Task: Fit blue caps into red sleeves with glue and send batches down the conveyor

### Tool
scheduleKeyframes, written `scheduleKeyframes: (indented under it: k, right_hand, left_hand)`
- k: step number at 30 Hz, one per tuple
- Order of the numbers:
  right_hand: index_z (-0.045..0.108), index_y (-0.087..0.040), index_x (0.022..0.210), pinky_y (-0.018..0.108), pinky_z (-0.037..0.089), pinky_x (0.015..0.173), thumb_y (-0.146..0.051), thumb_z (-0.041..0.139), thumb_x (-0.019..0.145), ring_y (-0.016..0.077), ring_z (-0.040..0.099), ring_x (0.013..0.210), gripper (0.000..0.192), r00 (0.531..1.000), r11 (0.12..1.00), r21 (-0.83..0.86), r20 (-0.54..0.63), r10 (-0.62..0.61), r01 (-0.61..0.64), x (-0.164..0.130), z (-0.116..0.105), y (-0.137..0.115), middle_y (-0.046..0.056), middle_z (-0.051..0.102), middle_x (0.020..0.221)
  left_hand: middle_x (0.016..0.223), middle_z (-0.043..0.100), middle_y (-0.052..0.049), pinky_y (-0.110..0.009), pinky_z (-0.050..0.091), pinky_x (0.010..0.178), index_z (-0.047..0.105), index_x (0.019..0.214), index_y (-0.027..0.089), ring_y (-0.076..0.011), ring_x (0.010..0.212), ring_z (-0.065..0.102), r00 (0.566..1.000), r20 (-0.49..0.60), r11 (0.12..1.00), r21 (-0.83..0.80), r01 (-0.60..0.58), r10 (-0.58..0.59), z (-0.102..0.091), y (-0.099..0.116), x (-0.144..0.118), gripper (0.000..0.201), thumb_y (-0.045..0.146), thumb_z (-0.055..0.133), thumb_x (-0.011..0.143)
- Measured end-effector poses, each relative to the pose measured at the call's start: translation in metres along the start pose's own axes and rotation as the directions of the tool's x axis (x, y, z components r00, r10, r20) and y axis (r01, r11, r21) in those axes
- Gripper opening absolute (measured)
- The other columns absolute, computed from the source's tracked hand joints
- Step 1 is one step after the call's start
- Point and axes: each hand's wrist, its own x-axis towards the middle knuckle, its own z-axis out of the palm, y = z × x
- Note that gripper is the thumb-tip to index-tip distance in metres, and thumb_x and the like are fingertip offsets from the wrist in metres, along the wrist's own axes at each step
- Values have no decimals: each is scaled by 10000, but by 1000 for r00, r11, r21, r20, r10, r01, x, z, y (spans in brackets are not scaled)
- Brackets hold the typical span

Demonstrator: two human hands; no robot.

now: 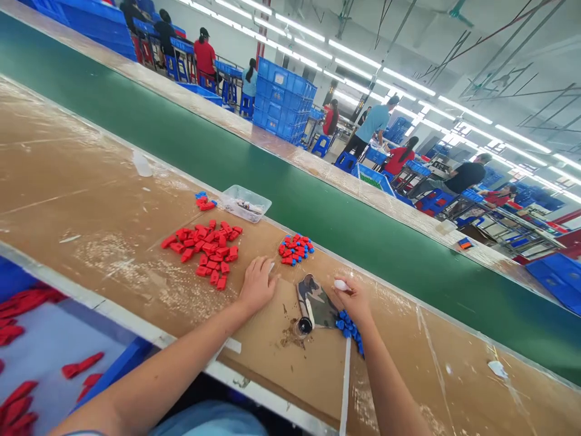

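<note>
Resting flat and open beside red parts (205,249), left hand (257,283); right hand's (354,298) grip pinches a white piece (340,284).

Left hand (258,283) palm down, fingers curled loosely, forearm stretching in bare from the lower left. Right hand (351,298) raised slightly, thumb and fingers pinched together at the tips, wrist bent, forearm coming up bare from the bottom edge. Both hands near each other, apart.

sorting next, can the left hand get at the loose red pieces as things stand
Probably yes: the left hand rests on the bench just right of the red pieces, and only bare board lies between them.
</note>
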Motion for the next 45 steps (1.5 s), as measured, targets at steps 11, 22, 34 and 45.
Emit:
scheduleKeyframes:
  k: [11, 22, 34, 45]
  right_hand:
    - [714, -273, 1079, 423, 471, 887, -115, 468, 843, 248, 570, 972, 376, 929, 894, -283, 238, -284, 346, -53, -23, -54, 61, 696, 1024]
    - [649, -207, 1160, 360, 339, 869, -92, 505, 894, 219, 515, 998, 324, 762, 466, -621, 382, -523, 631, -60, -35, -85, 69, 684, 1072]
    - [618, -197, 1211, 350, 329, 880, -98, 482, 913, 211, 507, 1007, 342, 734, 402, -637, 420, -534, 657, -58, -39, -100, 60, 693, 1087]
    - [609, -200, 1208, 338, 323, 883, -107, 453, 935, 205, 534, 1000, 328, 720, 379, -641, 427, -547, 668, -55, -39, -104, 51, 704, 1082]
  left_hand:
    - [1147, 604, -140, -433, 425, 1006, 568, 1095, 152, -295, 1111, 531, 1000, 21, 994, -111, 0, 2, -2, 1, 10, 264, 269, 552, 859]
    - [1106, 624, -144, -438, 432, 983, 573, 1053, 144, -299, 1078, 539, 1000, 15, 993, -117, -14, 16, -3, 0, 11, 237, 252, 567, 842]
    - [1097, 628, -142, -445, 433, 978, 576, 1051, 153, -305, 1082, 538, 1000, 13, 995, -99, -24, 26, -2, 0, 10, 235, 263, 569, 843]
    - [1109, 629, -146, -452, 429, 987, 581, 1065, 139, -307, 1094, 530, 999, 29, 995, -94, -26, 29, -3, 1, 10, 247, 270, 560, 856]
